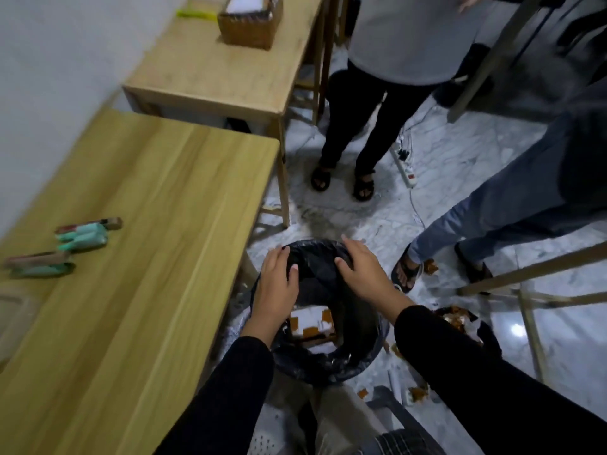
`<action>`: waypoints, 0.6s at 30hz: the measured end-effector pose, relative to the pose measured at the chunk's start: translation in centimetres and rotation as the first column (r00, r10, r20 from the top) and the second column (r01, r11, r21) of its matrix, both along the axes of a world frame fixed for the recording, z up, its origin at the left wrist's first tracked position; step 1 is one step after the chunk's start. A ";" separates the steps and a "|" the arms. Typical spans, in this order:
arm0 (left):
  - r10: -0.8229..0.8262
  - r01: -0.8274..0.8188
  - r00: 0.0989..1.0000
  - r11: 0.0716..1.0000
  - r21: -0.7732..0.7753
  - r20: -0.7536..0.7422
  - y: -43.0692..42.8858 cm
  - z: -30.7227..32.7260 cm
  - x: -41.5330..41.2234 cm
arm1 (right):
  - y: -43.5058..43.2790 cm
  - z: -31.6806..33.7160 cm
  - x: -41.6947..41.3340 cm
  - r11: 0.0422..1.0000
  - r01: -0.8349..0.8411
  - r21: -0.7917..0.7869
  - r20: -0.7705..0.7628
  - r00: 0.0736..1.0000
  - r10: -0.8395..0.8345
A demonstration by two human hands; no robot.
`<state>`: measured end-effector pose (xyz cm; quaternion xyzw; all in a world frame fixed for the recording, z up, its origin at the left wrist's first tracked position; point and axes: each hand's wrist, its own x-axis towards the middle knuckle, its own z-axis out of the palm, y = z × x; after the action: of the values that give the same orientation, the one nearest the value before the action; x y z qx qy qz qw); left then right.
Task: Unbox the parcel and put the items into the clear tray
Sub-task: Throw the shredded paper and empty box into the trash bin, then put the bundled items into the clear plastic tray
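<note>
Clean-up, it seems: the opened parcel [312, 323], white with brown tape, lies in the bin [328, 372]. The left hand [276, 284] and right hand [361, 274] each pinch the far edge of its black liner [315, 261] between fingers and thumb. Two teal items [82, 236] lie on the table [147, 257], not yet in the tray [13, 310], a faint shape at its left edge. Next, I'd say: let go, turn, lift them in. Tape scraps litter the marble floor [460, 165]; two people [377, 93] stand by.

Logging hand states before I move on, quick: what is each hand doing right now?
Left hand: grip closed on the black bin bag, thumb inside its rim.
Right hand: grip closed on the same bag's rim.
</note>
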<state>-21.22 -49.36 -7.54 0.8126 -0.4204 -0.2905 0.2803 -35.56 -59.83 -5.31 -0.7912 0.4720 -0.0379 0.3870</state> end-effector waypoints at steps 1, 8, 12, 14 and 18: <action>0.013 -0.012 1.000 0.999 -0.032 0.020 0.5 1.3 0.9 | 0.2 1.5 1.2 0.999 -0.011 -0.034 0.020 1.000 0.012; 0.292 -0.261 0.944 0.946 -0.194 0.154 8.7 8.6 11.1 | 4.4 8.6 12.7 0.966 -0.197 -0.166 0.110 0.970 0.217; 0.565 -0.508 0.794 0.819 -0.267 0.224 15.6 10.2 17.1 | 8.4 9.7 20.3 0.907 -0.368 -0.205 0.101 0.914 0.393; 0.708 -0.655 0.673 0.705 -0.271 0.214 19.1 10.2 20.0 | 10.3 9.6 24.1 0.870 -0.444 -0.214 0.089 0.878 0.470; 0.877 -0.853 0.457 0.479 -0.206 0.148 24.8 8.9 24.2 | 12.8 8.4 30.7 0.801 -0.577 -0.161 0.056 0.804 0.591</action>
<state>2.99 -24.57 1.34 0.9256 0.0067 0.0116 0.3783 -4.84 -47.04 3.13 -0.9196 0.1806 0.0103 0.3487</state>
